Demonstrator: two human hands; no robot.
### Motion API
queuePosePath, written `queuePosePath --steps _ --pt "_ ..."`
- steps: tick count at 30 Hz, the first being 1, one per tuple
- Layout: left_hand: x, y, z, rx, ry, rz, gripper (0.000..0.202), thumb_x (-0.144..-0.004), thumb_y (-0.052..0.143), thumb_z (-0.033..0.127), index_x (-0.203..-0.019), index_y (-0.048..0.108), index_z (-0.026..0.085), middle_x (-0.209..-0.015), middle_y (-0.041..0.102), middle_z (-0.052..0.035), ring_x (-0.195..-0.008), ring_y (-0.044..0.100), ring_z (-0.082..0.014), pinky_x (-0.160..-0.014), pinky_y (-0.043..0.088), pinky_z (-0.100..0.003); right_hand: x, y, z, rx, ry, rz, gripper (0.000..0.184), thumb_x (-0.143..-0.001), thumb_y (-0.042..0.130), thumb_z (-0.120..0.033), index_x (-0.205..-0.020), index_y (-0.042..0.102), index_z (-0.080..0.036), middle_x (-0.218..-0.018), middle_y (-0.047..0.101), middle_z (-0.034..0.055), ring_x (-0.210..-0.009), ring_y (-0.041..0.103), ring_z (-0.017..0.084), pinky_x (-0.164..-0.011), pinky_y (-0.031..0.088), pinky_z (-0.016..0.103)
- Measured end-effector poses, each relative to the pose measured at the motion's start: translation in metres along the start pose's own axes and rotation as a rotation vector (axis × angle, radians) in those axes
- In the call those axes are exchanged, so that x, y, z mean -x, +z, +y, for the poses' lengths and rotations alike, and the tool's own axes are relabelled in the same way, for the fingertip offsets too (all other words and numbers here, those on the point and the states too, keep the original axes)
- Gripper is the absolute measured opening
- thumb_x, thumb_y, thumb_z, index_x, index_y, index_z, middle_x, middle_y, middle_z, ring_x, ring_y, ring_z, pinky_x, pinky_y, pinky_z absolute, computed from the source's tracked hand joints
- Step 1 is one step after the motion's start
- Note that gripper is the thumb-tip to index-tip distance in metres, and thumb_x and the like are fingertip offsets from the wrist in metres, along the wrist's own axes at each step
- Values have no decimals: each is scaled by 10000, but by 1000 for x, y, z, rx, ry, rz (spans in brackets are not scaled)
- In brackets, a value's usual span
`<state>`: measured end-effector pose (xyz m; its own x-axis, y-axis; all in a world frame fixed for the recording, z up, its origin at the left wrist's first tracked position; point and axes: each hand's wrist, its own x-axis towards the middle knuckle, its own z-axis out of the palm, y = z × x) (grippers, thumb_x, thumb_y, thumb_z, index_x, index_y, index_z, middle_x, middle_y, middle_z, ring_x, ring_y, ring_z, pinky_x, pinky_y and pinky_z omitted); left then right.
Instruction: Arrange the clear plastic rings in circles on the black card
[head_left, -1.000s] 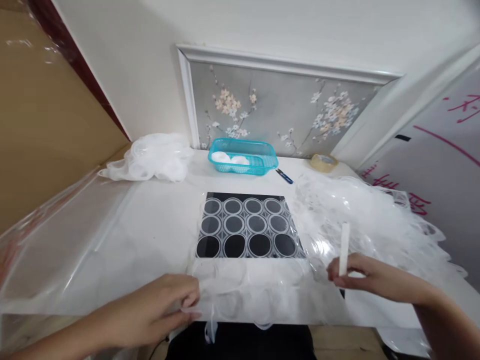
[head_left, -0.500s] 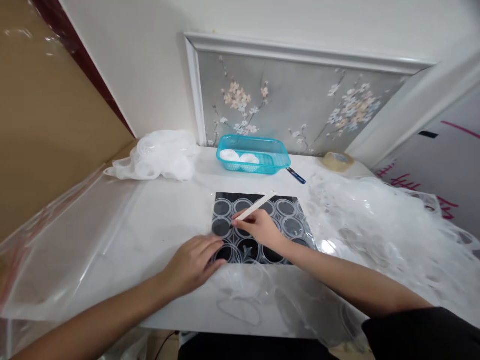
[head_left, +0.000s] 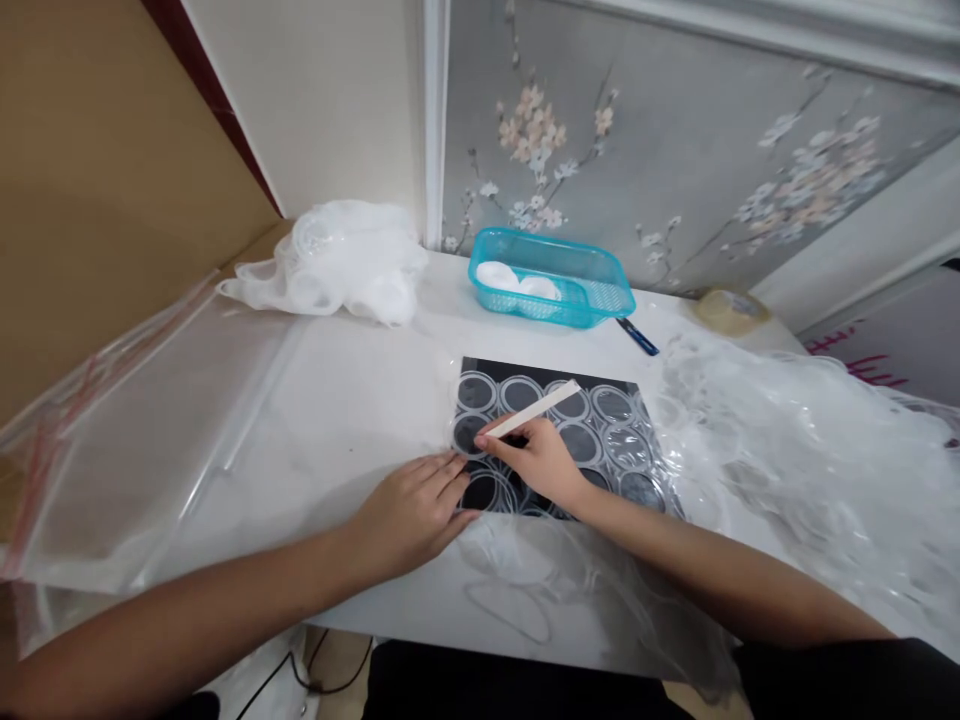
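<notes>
A black sheet (head_left: pixel 517 372) lies on the white table, covered by a clear film with rows of round ring outlines (head_left: pixel 611 403). Between the fingers of my right hand (head_left: pixel 544 460) is a flat, cream-coloured strip (head_left: pixel 536 408), slanting up to the right. Its lower end meets a ring in the left part of the sheet, partly hidden by my fingertips. My left hand (head_left: pixel 416 510) rests flat at the sheet's lower left edge, fingers stretched out and touching the film. Loose clear film (head_left: pixel 517 590) with cut-out rings spills over the table's front edge.
Behind the sheet stands a blue plastic basket (head_left: pixel 555 245) holding white round pieces (head_left: pixel 499 276). A blue utility knife (head_left: pixel 637 337) lies beside it, with a tape roll (head_left: pixel 731 311) farther right. Piles of film scraps lie left (head_left: pixel 345 265) and right (head_left: pixel 810 460); clear plastic bags (head_left: pixel 165 440) are at left.
The camera view has shifted, so the table scene sits farther right and closer. My right hand still holds the strip over the left part of the sheet; my left hand stays at its edge.
</notes>
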<state>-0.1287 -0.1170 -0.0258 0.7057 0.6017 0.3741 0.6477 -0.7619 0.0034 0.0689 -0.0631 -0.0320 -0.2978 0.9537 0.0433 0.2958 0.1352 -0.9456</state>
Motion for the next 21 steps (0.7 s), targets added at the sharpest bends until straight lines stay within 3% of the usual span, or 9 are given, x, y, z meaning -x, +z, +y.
queuePosePath --steps 5,8,12,14,15,17,19,21 --pt "0 0 1 -20 -3 -15 445 -989 361 398 -1020 669 79 -1087 704 -137 -1042 659 -240 -901 535 -359 1 1 1 91 -75 3 141 -819 650 -325 -809 708 -197 -797 738 35 -744 686 191 -680 524 303" --pt "1 1 2 -39 2 -34 487 -995 327 428 -1048 661 77 -1111 694 -143 -1067 648 -242 -919 522 -359 8 3 6 262 -266 -9 123 -872 593 -276 -858 696 -209 -885 745 38 -922 666 208 -813 508 347" --pt "4 4 5 -39 -5 -93 572 -973 318 498 -1107 638 43 -1133 676 -183 -1076 641 -274 -919 517 -386 12 5 11 658 -653 -119 176 -901 527 -178 -964 671 -256 -1037 737 14 -1207 530 238 -1071 298 493" --pt "6 4 6 -23 -9 -127 570 -959 339 512 -1124 633 52 -1152 666 -186 -1090 632 -281 -947 497 -406 1 -3 7 795 -734 -123 212 -897 515 -147 -990 660 -270 -1047 732 5 -1223 513 239 -1119 185 538" --pt "6 4 6 -13 -8 -143 558 -954 354 509 -1135 629 59 -1169 658 -184 -1111 620 -284 -971 480 -416 -8 -11 2 835 -725 -71 219 -897 512 -143 -991 659 -276 -1030 734 0 -1206 523 240 -1125 154 551" --pt "7 3 4 6 -7 -153 542 -947 385 502 -1147 625 59 -1200 640 -187 -1148 595 -291 -1009 446 -432 -26 -33 -10 853 -623 157 212 -904 504 -158 -962 668 -279 -973 735 1 -1144 555 245 -1117 157 563" --pt "6 1 2 36 -7 -131 541 -936 421 510 -1124 635 50 -1192 644 -193 -1146 595 -295 -1021 433 -433 -37 -57 -22 784 -460 478 197 -922 490 -214 -916 684 -250 -938 720 39 -1081 576 254 -1078 253 549" --pt "2 -3 -1 87 -22 -78 496 -930 449 506 -1074 655 78 -1130 680 -164 -1085 626 -277 -998 449 -429 -32 -72 -26 622 -342 576 212 -923 492 -277 -888 693 -219 -922 704 71 -1015 599 254 -969 405 497"
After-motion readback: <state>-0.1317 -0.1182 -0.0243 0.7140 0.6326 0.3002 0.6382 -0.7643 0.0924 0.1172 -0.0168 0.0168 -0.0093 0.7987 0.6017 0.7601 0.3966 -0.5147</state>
